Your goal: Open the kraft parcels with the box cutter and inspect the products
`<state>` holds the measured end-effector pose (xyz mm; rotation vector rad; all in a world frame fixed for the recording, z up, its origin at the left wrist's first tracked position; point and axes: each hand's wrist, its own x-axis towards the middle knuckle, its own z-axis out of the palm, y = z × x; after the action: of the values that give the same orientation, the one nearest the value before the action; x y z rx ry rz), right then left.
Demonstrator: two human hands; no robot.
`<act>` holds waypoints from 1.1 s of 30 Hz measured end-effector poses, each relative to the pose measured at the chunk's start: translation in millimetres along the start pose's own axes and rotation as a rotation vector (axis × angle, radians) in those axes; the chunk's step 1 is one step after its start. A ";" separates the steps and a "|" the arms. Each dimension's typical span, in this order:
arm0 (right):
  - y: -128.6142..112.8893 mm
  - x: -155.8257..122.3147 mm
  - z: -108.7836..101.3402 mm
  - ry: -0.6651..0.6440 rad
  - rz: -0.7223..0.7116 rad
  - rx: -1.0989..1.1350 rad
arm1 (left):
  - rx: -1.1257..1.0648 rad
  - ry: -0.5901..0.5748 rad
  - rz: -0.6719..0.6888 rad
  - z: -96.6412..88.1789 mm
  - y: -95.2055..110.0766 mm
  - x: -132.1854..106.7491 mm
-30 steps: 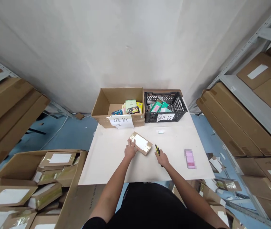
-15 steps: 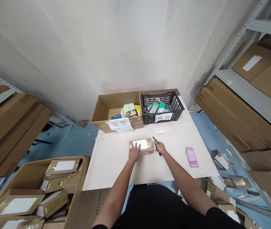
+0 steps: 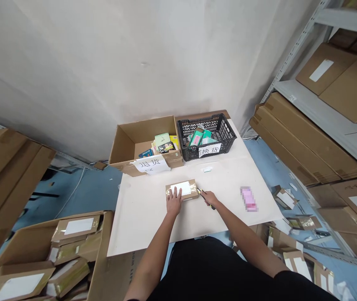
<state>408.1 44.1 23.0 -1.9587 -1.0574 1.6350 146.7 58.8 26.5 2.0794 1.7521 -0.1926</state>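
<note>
A small taped cardboard box (image 3: pixel 193 187) with a white label lies flat on the white-covered table (image 3: pixel 140 225). My left hand (image 3: pixel 174 201) rests on its left part, fingers spread over the label and front edge. In my right hand (image 3: pixel 210 198) is a black and yellow box cutter (image 3: pixel 200 191), gripped with closed fingers. Its tip points up-left at the right end of the box; whether it touches the cardboard I cannot tell.
Behind stand an open carton (image 3: pixel 124 146) of small packs and a black plastic crate (image 3: pixel 228 140) with green boxes. A blurred pink item (image 3: pixel 248 199) lies right. A big carton (image 3: pixel 109 221) of parcels stands lower left; shelving (image 3: pixel 310 100) holds boxes at right.
My right hand has turned the box cutter so its tip leans left, against or close to the right end of the box. My left hand stays on the box. The whole view has shifted slightly.
</note>
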 end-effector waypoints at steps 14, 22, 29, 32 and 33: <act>-40.7 3.9 63.7 0.329 0.097 -0.106 | 0.140 0.032 -0.119 -22.5 -5.1 -13.0; -123.7 39.7 39.6 0.354 0.045 -0.238 | 0.180 -0.020 -0.014 -49.8 12.6 -2.4; -49.9 8.8 87.7 0.271 0.033 -0.288 | 0.262 -0.042 0.224 -48.1 -18.2 24.6; -47.1 16.5 82.2 0.267 0.041 -0.277 | 0.274 -0.082 0.274 -42.0 -26.1 26.3; -51.6 21.5 74.0 0.273 0.037 -0.280 | 0.282 -0.091 0.273 -41.9 -24.7 27.1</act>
<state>322.8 80.5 26.1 -2.3122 -1.1956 1.2418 121.6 103.1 49.1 2.4400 1.4367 -0.4683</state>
